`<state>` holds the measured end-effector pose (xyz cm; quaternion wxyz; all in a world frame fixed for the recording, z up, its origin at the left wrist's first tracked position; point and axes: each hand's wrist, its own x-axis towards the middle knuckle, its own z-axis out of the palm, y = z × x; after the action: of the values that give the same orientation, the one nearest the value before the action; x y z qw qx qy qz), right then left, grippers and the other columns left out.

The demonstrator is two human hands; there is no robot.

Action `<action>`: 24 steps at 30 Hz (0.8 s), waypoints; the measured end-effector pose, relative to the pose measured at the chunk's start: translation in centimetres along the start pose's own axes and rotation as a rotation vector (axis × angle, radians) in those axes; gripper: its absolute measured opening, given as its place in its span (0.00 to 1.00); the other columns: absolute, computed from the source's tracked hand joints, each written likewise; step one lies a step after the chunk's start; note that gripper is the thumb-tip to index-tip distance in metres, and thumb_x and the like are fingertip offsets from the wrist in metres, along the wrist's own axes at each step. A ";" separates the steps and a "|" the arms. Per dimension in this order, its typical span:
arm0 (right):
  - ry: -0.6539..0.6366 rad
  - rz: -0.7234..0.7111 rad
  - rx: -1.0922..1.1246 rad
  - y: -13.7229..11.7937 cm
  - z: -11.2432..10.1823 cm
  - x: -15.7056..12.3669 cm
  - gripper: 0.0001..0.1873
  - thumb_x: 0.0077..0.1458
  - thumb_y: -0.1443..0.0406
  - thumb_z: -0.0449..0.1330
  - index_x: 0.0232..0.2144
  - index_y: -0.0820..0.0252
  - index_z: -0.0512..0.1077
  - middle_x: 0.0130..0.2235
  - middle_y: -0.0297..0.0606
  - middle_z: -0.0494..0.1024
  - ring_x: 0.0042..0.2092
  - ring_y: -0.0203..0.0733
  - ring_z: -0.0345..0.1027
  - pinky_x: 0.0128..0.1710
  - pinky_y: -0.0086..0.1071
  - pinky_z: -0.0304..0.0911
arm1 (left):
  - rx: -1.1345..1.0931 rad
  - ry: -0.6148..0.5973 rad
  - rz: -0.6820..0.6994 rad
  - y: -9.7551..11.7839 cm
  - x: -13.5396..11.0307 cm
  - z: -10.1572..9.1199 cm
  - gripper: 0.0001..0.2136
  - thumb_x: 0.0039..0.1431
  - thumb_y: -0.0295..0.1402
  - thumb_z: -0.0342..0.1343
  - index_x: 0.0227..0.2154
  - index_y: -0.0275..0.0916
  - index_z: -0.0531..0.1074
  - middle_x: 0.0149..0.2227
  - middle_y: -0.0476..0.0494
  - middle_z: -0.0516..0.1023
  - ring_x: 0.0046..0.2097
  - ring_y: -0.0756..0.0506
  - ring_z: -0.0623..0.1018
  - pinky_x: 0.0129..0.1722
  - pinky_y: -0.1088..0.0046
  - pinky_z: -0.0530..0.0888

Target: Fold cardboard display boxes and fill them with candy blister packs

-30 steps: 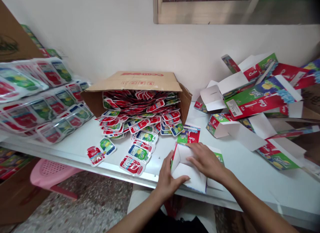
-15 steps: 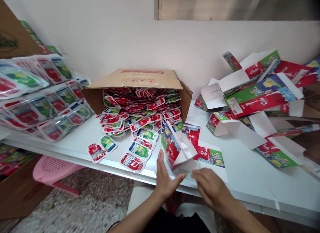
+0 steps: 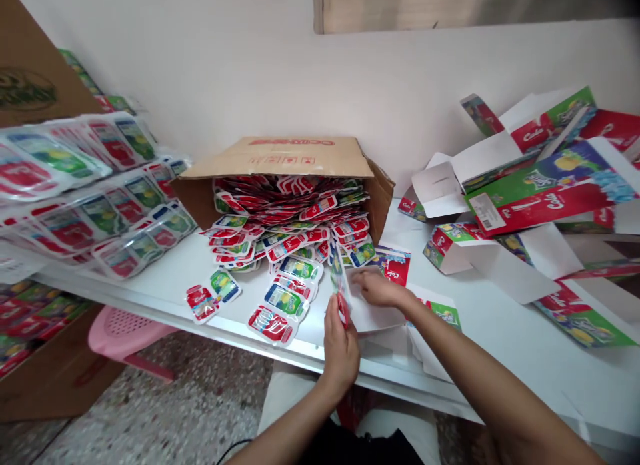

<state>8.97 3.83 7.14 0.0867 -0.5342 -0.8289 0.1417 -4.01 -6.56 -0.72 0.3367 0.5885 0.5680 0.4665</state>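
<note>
A half-folded printed carton (image 3: 367, 305), white inside with red and green print, lies on the white table (image 3: 500, 345) near its front edge. My left hand (image 3: 341, 345) grips the carton's raised left side wall from outside, fingers closed on it. My right hand (image 3: 379, 288) reaches over the carton, fingers curled on an inner white flap, pressing it down. Just behind, a brown cardboard box (image 3: 285, 160) lies on its side, spilling several red and green candy blister packs (image 3: 285, 245) toward my hands.
Stacked sheets of blister packs (image 3: 85, 198) fill the table's left end. Several unfolded printed cartons (image 3: 530, 198) are heaped at the right. A pink plastic stool (image 3: 125, 325) and a brown box (image 3: 45, 378) stand on the floor at the left.
My right hand has moved up from the table edge onto the carton's inner flap. My left hand has closed on the carton's left wall, which now stands more upright.
</note>
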 end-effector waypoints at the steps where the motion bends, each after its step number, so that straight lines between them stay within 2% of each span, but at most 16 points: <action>1: -0.026 -0.030 0.010 0.5 -0.6 -0.3 0.19 0.48 0.74 0.52 0.41 0.61 0.75 0.42 0.39 0.79 0.42 0.38 0.71 0.42 0.25 0.60 | -0.011 -0.001 -0.009 0.1 0.0 -0.2 0.27 0.62 0.32 0.43 0.63 0.36 0.47 0.65 0.36 0.52 0.66 0.42 0.53 0.65 0.59 0.52; 3: -0.023 -0.049 0.025 1.5 -2.2 -1.7 0.18 0.54 0.71 0.49 0.45 0.59 0.72 0.45 0.40 0.77 0.44 0.39 0.70 0.42 0.27 0.60 | -0.048 -0.004 -0.040 0.2 0.2 -0.6 0.25 0.64 0.35 0.42 0.63 0.37 0.49 0.64 0.35 0.55 0.65 0.42 0.54 0.64 0.59 0.53; 6: 0.050 -0.004 -0.057 2.5 -4.6 -5.3 0.20 0.59 0.67 0.45 0.51 0.56 0.67 0.44 0.41 0.76 0.44 0.43 0.69 0.41 0.31 0.60 | -0.113 -0.006 -0.157 0.6 0.9 -1.6 0.23 0.65 0.40 0.40 0.59 0.37 0.56 0.59 0.35 0.64 0.62 0.40 0.62 0.63 0.59 0.57; 7: 0.026 -0.001 -0.098 2.6 -5.0 -6.8 0.22 0.59 0.67 0.45 0.53 0.54 0.66 0.43 0.41 0.76 0.42 0.43 0.70 0.39 0.32 0.59 | -0.127 -0.001 -0.200 0.8 1.2 -1.9 0.22 0.65 0.42 0.40 0.58 0.37 0.59 0.57 0.36 0.67 0.60 0.39 0.64 0.62 0.59 0.58; 9: -0.104 -0.046 -0.145 2.6 -5.5 -9.8 0.24 0.57 0.68 0.47 0.56 0.51 0.63 0.40 0.40 0.76 0.38 0.43 0.71 0.36 0.32 0.58 | -0.147 -0.001 -0.228 1.5 2.0 -2.5 0.23 0.65 0.45 0.40 0.55 0.37 0.63 0.55 0.37 0.70 0.59 0.39 0.66 0.62 0.60 0.58; 11: -0.220 -0.108 -0.139 2.4 -5.5 -12.4 0.21 0.57 0.66 0.50 0.53 0.49 0.66 0.37 0.38 0.76 0.35 0.43 0.70 0.33 0.31 0.57 | -0.174 -0.093 -0.169 2.5 2.8 -2.7 0.23 0.65 0.46 0.40 0.55 0.37 0.64 0.55 0.39 0.70 0.59 0.40 0.67 0.62 0.61 0.59; 14: -0.212 -0.075 -0.130 2.9 -5.6 -15.9 0.11 0.58 0.58 0.53 0.39 0.54 0.71 0.34 0.38 0.75 0.33 0.43 0.70 0.30 0.31 0.56 | -0.182 -0.327 0.024 4.2 3.3 -2.5 0.26 0.63 0.48 0.43 0.59 0.39 0.59 0.59 0.39 0.65 0.62 0.40 0.62 0.62 0.61 0.58; 16: -0.092 0.040 -0.122 4.5 -6.2 -18.5 0.13 0.60 0.55 0.50 0.35 0.54 0.70 0.33 0.38 0.75 0.33 0.42 0.69 0.30 0.31 0.56 | -0.150 -0.425 0.149 5.0 3.2 -2.1 0.28 0.61 0.47 0.47 0.62 0.42 0.54 0.63 0.41 0.59 0.65 0.39 0.56 0.63 0.60 0.55; 18: 0.124 0.205 -0.118 7.1 -7.4 -21.7 0.16 0.61 0.52 0.48 0.35 0.53 0.69 0.33 0.39 0.74 0.34 0.42 0.69 0.32 0.32 0.57 | -0.116 -0.487 0.189 5.2 2.9 -1.5 0.28 0.61 0.46 0.49 0.62 0.46 0.53 0.64 0.43 0.57 0.65 0.40 0.57 0.63 0.59 0.56; 21: 0.513 0.522 -0.176 11.8 -10.4 -27.0 0.21 0.58 0.46 0.47 0.38 0.54 0.68 0.33 0.42 0.75 0.33 0.42 0.68 0.32 0.33 0.58 | -0.094 -0.511 0.083 4.7 2.5 -0.5 0.23 0.62 0.45 0.48 0.58 0.46 0.61 0.60 0.42 0.65 0.58 0.41 0.68 0.56 0.60 0.67; 23: 0.675 0.738 -0.261 14.8 -13.1 -29.6 0.25 0.57 0.44 0.46 0.41 0.55 0.67 0.35 0.46 0.76 0.34 0.43 0.69 0.31 0.34 0.57 | -0.074 -0.476 0.013 4.1 2.5 0.1 0.21 0.61 0.46 0.47 0.53 0.43 0.67 0.55 0.41 0.71 0.54 0.40 0.72 0.51 0.61 0.71; 24: 0.703 0.828 -0.319 16.1 -14.6 -30.4 0.27 0.57 0.43 0.45 0.42 0.56 0.67 0.36 0.47 0.76 0.36 0.44 0.69 0.31 0.34 0.57 | -0.058 -0.469 -0.004 3.9 2.6 0.3 0.20 0.61 0.46 0.47 0.51 0.42 0.68 0.53 0.41 0.72 0.52 0.40 0.74 0.49 0.62 0.72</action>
<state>39.76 -15.48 15.86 0.2130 -0.8362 -0.4827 -0.1498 -2.53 -4.47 3.17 0.4771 0.6698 0.4618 0.3325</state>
